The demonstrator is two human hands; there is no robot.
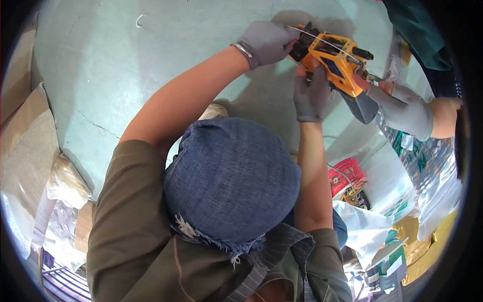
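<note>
A yellow-and-black handheld power tool point(336, 63) with a small dark display is held just above the floor at the upper right. My left hand point(266, 44), in a grey glove, has its fingers closed on the tool's black end. My right hand point(310, 95), also gloved, grips the tool's near side, fingertips at its body. A thin light rod or strip point(322, 40) runs slantwise across its top; I cannot tell which. Another person's gloved hand point(406, 108) reaches in from the right and touches the tool's right end.
Blue denim cloth point(231, 181) with a frayed edge covers the middle of the view. A red package point(347, 175) with cables lies right of my forearm. Clear plastic point(365, 224) and yellow bags point(422, 246) lie at lower right; cardboard point(25, 146) stands left. A white hook-shaped piece point(140, 20) is on the floor.
</note>
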